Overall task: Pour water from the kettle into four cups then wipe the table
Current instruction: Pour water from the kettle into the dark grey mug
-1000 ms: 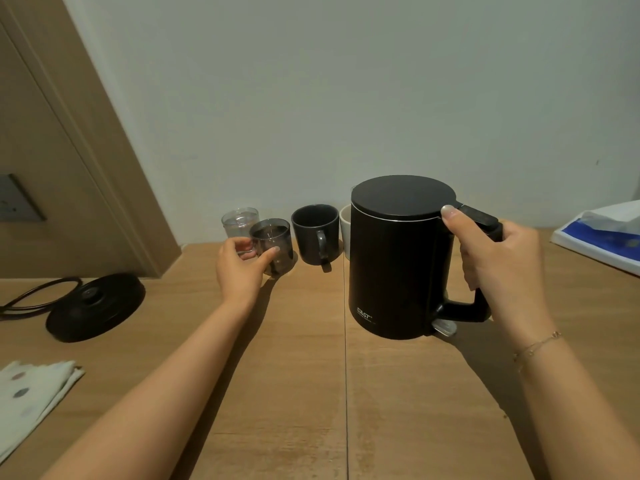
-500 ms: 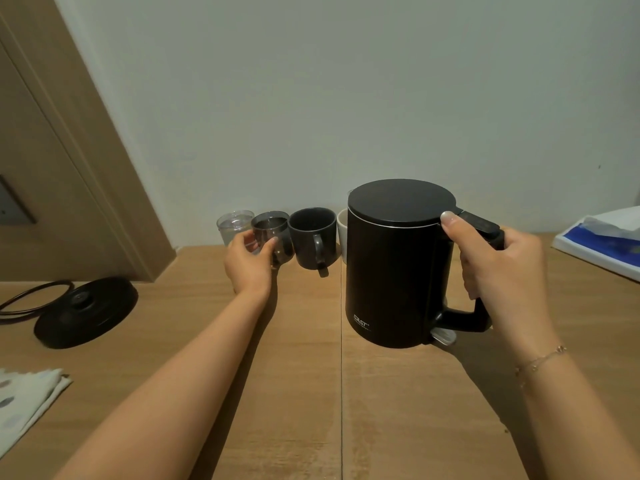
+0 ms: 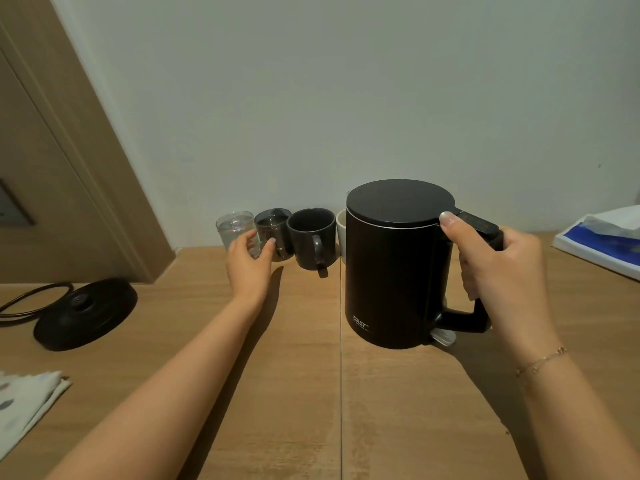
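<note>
1. Kettle (image 3: 391,268) blocks most of the white cup (image 3: 340,230) at the wall; only a sliver of it shows.
2. Right hand (image 3: 498,271) is clenched round the kettle's handle, thumb up by the lid.
3. Left hand (image 3: 249,261) reaches between the clear glass (image 3: 235,226) and the smoky glass (image 3: 272,226), fingers loose; can't tell if it's touching either.
4. Dark mug (image 3: 311,237) stands between the smoky glass and the white cup.
5. Cloth (image 3: 24,407) is cut off by the left edge, near the kettle base (image 3: 86,311); bare table (image 3: 311,393) shows up front.
</note>
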